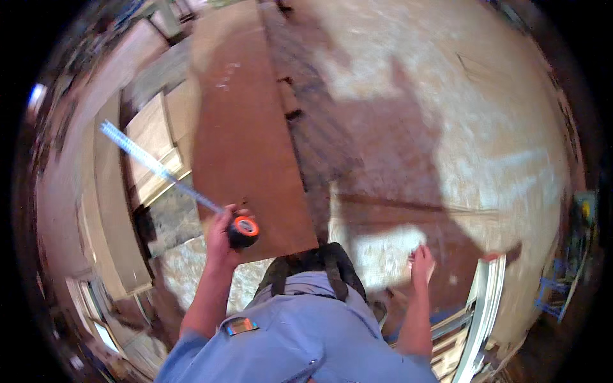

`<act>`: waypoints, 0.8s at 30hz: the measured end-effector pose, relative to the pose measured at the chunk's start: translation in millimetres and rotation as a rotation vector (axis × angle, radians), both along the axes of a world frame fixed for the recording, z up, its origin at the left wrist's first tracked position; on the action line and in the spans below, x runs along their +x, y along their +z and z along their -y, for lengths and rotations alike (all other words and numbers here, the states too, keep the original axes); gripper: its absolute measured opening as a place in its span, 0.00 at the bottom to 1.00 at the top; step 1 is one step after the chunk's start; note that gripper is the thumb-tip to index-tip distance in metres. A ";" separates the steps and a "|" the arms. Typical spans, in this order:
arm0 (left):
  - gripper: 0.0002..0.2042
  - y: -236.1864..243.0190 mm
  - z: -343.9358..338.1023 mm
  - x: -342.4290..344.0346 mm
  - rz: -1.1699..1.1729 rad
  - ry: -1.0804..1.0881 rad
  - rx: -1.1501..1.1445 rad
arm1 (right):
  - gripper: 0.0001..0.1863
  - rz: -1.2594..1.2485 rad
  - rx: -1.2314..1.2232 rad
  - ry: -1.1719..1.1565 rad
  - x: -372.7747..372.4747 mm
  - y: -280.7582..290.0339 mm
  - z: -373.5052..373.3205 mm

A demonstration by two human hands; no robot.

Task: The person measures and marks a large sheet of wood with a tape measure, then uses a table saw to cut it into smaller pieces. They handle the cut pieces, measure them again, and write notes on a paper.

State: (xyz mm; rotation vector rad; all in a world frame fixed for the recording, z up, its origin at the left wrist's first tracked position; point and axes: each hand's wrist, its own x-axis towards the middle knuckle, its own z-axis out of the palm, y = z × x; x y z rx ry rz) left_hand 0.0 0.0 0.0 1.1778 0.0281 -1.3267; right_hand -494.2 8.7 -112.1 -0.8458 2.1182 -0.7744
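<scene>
Pale, shadowed flooring (504,147) lies right of a long brown board (249,140) running near to far. At its near left corner the left hand (221,242) wraps its fingers round a tape measure (244,231), whose blade (150,161) stretches far left, away from the right hand (422,265), its fingers bunched, contents unclear. Black case, orange ring, whitish blade.

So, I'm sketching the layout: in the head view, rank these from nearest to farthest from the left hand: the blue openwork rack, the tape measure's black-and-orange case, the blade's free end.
From the left hand:
1. Black-and-orange case: in its grip.
2. Blade's free end: toward the upper left.
3. Blue openwork rack: at the far right.
</scene>
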 end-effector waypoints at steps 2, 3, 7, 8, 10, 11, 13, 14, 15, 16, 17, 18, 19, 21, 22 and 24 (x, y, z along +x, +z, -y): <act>0.09 -3.4 7.9 -12.4 -0.021 -0.027 -0.010 | 0.14 0.195 0.016 -0.084 -12.1 -15.8 -7.6; 0.09 -4.1 12.1 -22.9 -0.118 0.042 0.025 | 0.13 0.023 0.043 0.068 -21.7 -26.2 -5.8; 0.09 6.5 34.1 -73.4 -0.078 -0.008 0.058 | 0.14 0.398 0.132 -0.147 -70.3 -61.5 -4.2; 0.09 7.3 43.2 -87.5 -0.091 0.002 0.117 | 0.14 0.342 0.141 -0.111 -83.4 -68.6 -2.2; 0.09 2.0 67.6 -119.2 -0.069 0.010 0.108 | 0.12 0.360 0.164 -0.113 -115.2 -83.1 12.1; 0.09 -1.7 80.6 -132.8 -0.070 0.017 0.092 | 0.11 0.467 0.229 -0.156 -132.9 -87.0 21.0; 0.09 -5.3 103.9 -160.3 -0.047 0.001 0.156 | 0.10 0.404 0.291 -0.123 -169.1 -88.8 45.2; 0.09 -6.5 117.0 -176.6 -0.063 -0.004 0.147 | 0.10 0.388 0.321 -0.122 -186.6 -86.3 55.5; 0.09 -5.1 129.1 -192.5 -0.079 0.005 0.170 | 0.10 0.402 0.287 -0.153 -203.7 -80.1 67.8; 0.09 -6.1 140.8 -207.3 -0.125 0.000 0.156 | 0.10 0.416 0.248 -0.183 -219.2 -75.4 83.0; 0.09 -5.5 150.4 -223.1 -0.120 -0.007 0.153 | 0.10 0.436 0.207 -0.207 -232.5 -70.3 100.9; 0.09 -3.8 164.0 -235.8 -0.169 -0.047 0.098 | 0.10 0.420 0.177 -0.211 -244.3 -65.2 122.0; 0.09 -3.1 176.0 -245.1 -0.215 -0.082 0.028 | 0.10 0.414 0.152 -0.231 -251.3 -63.0 142.4; 0.09 -1.7 202.2 -259.1 -0.195 -0.107 0.045 | 0.11 0.448 0.096 -0.286 -261.1 -59.8 182.8; 0.09 -1.3 214.8 -262.6 -0.185 -0.124 0.059 | 0.11 0.465 0.095 -0.267 -260.2 -62.1 201.6; 0.09 -2.6 242.0 -266.3 -0.178 -0.119 0.070 | 0.13 0.478 0.135 -0.089 -256.0 -65.6 243.3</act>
